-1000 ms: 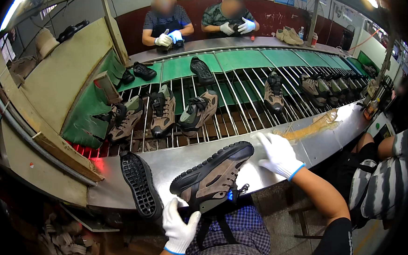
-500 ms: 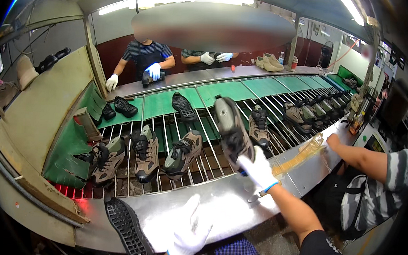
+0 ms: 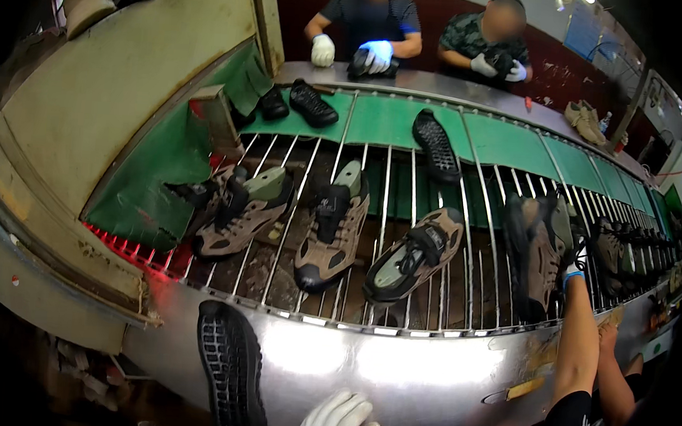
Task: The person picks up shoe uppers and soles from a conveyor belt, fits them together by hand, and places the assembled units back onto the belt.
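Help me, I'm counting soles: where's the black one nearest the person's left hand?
In the head view, the black sole lies at lower left on the metal counter, left of the left hand.

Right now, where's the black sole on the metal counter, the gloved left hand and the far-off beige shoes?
Black sole [image 3: 229,364]: head view, middle of the tread.
Left hand [image 3: 337,421]: head view, middle of the glove.
Beige shoes [image 3: 585,123]: head view, upper of one shoe.
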Action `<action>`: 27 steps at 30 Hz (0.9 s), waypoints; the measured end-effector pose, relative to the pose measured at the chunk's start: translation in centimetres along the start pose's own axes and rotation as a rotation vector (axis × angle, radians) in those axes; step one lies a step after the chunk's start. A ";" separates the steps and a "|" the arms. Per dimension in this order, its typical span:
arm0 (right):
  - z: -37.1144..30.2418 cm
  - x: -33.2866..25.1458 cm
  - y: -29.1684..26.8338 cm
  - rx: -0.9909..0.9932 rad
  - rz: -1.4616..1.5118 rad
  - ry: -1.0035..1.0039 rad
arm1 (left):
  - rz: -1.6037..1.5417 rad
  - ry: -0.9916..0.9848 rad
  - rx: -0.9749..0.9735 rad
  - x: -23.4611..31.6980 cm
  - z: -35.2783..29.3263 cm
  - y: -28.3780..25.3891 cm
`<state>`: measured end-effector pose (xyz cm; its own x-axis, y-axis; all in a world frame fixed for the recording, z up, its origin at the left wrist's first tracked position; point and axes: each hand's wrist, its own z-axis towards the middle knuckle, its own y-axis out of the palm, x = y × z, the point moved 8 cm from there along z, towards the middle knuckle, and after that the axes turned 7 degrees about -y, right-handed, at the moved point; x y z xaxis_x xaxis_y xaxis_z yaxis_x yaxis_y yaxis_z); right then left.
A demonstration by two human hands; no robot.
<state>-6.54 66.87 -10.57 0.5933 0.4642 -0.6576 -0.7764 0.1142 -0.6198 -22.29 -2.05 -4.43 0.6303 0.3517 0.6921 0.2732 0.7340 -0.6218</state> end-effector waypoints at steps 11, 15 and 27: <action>-4.7 0.3 -12.2 0.039 1.135 0.318 | -0.149 0.128 -0.072 -0.9 0.4 0.5; -12.6 -16.8 -15.3 -0.183 0.719 0.006 | -0.366 -0.083 0.110 -3.7 -1.5 0.3; -44.6 -36.6 -5.2 -0.742 0.851 -0.690 | -0.715 -0.136 -0.006 1.2 -7.5 -4.5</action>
<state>-14.73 10.11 -2.40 -0.4188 0.5250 -0.7409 -0.4190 -0.8356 -0.3552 -17.32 -9.28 -3.53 0.2004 -0.1429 0.9692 0.5886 0.8084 -0.0025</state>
